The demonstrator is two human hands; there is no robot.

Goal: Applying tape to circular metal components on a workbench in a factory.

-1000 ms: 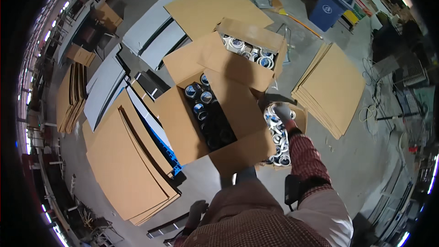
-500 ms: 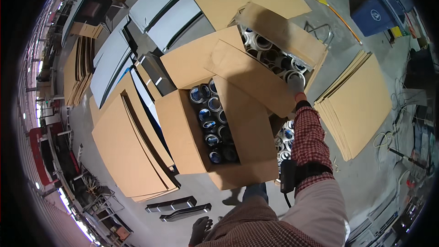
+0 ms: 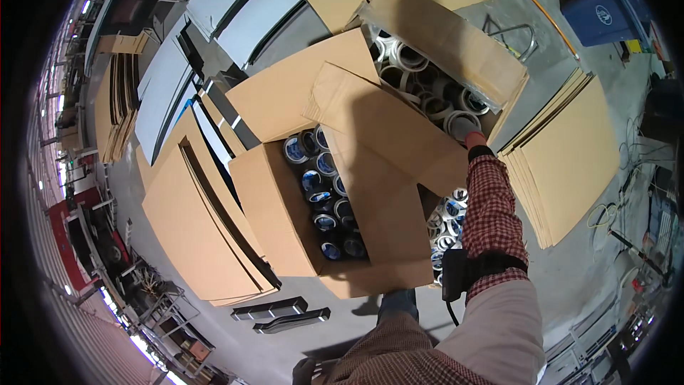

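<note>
My right hand, in a grey glove, reaches into the far cardboard box. Its fingers sit within the pale ring of one roll of tape at the box's near right corner and appear closed on its rim; the fingertips are hidden. Other white-rimmed rolls fill that box. At the lower edge is my left hand, dark-gloved and partly cut off, its fingers unclear. Between the hands stands a nearer open box holding several rolls with shiny blue inner faces.
More blue-and-white rolls lie beside my right forearm. Flat cardboard stacks stand right and left. Two dark curved pieces lie on the floor near my feet. A blue bin is far right.
The view has shifted slightly. My right hand stays at the same roll in the far box. My left hand has dropped lower, partly out of the picture.
</note>
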